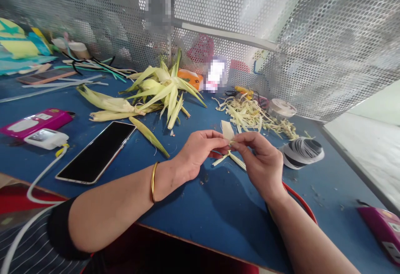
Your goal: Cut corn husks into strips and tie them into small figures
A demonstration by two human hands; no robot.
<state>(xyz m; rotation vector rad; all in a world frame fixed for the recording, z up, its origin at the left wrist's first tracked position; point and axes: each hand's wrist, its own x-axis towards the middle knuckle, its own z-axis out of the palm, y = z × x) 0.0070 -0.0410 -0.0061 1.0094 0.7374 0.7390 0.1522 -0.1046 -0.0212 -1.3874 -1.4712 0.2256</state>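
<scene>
Both hands meet over the blue table, pinching a pale corn husk piece point(228, 130) between their fingertips. My left hand point(204, 151) comes in from the left, a gold bangle on its wrist, with thumb and forefinger closed on the husk. From the right, my right hand point(261, 161) grips the same piece with thumb and fingers together. One flat end of the husk sticks up above the fingers. Below them, narrow husk strips point(236, 160) hang or lie near the table; I cannot tell whether they join the held piece.
Green corn husks point(165, 84) spread at the back, with a single husk leaf point(150, 137) nearer. Shredded husk point(246, 113) is heaped back right, beside a tape roll point(282, 108). A striped ball of yarn point(302, 153) sits right; a black-screened phone point(98, 151) lies left. Perforated metal panels point(225, 7) stand behind.
</scene>
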